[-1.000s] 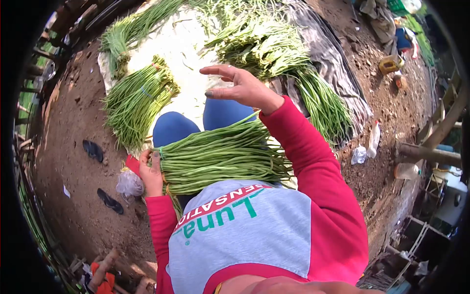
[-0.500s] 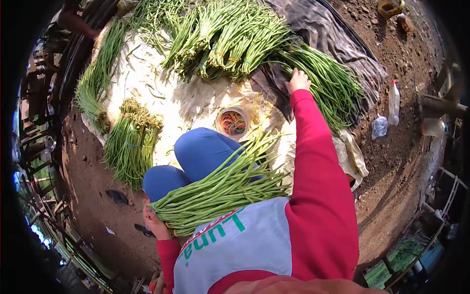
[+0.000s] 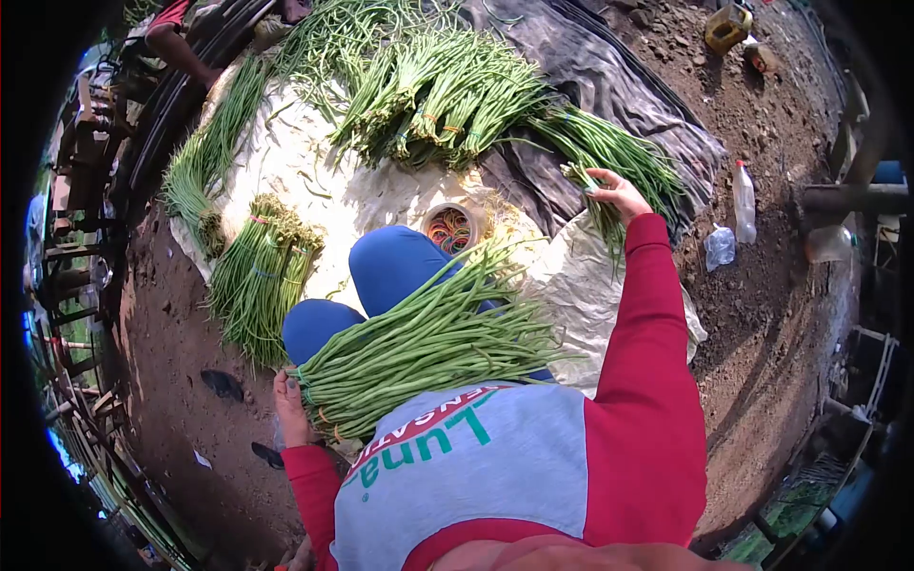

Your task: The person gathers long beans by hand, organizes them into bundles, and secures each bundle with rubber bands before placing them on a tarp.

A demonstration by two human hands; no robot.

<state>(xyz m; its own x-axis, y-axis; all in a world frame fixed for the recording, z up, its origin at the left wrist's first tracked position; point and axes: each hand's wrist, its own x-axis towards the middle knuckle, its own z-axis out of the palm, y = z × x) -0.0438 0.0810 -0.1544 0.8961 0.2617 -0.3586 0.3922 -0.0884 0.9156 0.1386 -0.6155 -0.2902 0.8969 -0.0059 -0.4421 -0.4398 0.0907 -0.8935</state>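
Note:
A big bunch of green long beans (image 3: 428, 347) lies across my lap, with an orange rubber band near its left end. My left hand (image 3: 291, 407) is closed at that end, fingers and thumb against the bean tips. Out to the right, my right hand (image 3: 619, 194) pinches a smaller handful of long beans (image 3: 607, 231), which hangs below the fingers. Just beyond it, a pile of long beans (image 3: 624, 147) rests on the dark cloth. In front of my knees stands a round tub of coloured rubber bands (image 3: 451, 229).
Tied bean bundles (image 3: 447, 95) lie at the back, others (image 3: 267, 257) at left on the pale sheet (image 3: 367, 186). A plastic bottle (image 3: 744, 205) and a crumpled plastic bag (image 3: 720, 246) sit on the dirt at right. Another person's arm (image 3: 181, 48) reaches in at the top left.
My right hand has drawn back from the pile on the dark cloth with a small handful of long beans. My left hand stays at the end of the lap bunch.

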